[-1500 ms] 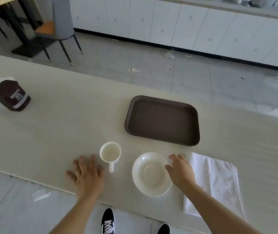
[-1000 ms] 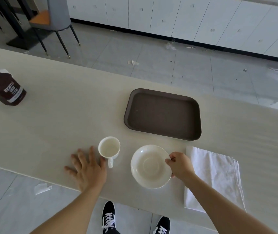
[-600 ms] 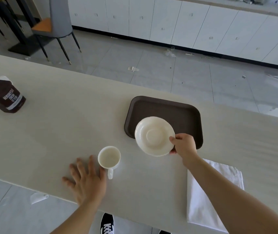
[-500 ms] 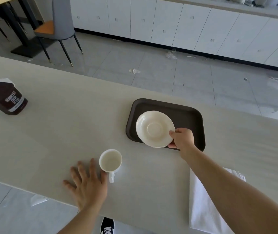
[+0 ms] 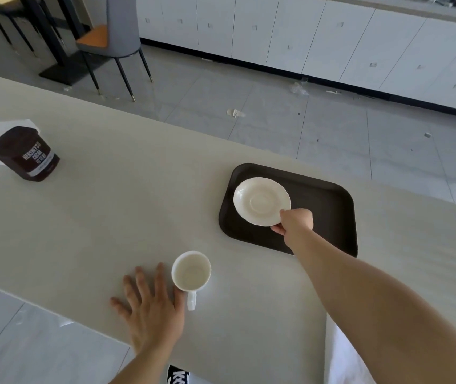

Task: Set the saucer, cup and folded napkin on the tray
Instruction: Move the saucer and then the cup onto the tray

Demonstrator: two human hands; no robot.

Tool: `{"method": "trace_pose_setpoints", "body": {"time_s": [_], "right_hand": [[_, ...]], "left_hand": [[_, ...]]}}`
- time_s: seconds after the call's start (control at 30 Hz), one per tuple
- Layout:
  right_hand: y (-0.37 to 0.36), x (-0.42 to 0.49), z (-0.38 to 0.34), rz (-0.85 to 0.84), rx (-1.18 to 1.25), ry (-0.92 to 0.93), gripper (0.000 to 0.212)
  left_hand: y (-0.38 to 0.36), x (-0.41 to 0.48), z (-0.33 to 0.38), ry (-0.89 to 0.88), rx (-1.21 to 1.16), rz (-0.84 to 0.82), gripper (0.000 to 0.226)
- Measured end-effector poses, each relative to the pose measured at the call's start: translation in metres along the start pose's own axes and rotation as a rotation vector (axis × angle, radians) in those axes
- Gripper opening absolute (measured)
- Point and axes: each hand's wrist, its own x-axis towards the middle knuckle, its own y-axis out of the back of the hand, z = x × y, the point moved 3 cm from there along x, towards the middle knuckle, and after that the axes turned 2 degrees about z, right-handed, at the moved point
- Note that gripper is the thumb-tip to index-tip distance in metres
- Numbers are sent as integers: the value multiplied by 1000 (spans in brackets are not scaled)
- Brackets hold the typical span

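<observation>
My right hand (image 5: 294, 220) pinches the near right rim of the white saucer (image 5: 260, 200), holding it over the left half of the dark brown tray (image 5: 329, 206). Whether the saucer rests on the tray or hovers just above it I cannot tell. The white cup (image 5: 191, 274) stands upright on the table near the front edge, handle pointing toward me. My left hand (image 5: 150, 309) lies flat on the table, fingers spread, just left of the cup's handle. The white folded napkin (image 5: 340, 358) lies at the lower right, mostly hidden by my right forearm.
A dark brown cocoa tub (image 5: 26, 153) lies tilted on a white napkin at the far left of the pale table (image 5: 105, 217). Beyond the table are a grey tiled floor, a grey chair (image 5: 113, 37) and white cabinets.
My right hand closed on the saucer's rim, lifted it off the table and carried it forward over the tray. The left hand stayed flat beside the cup.
</observation>
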Motion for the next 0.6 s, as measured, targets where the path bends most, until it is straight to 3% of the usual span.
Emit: {"method": "trace_pose_setpoints", "body": {"time_s": [0.27,0.6], "right_hand": [[-13,-4,-9,-39,84,32,9],[-17,-2,-13,-35,122,16,21]], "left_hand": [[-1,0,0,10,-34,11,71],[-6,2,-1,15,-25,27,71]]}}
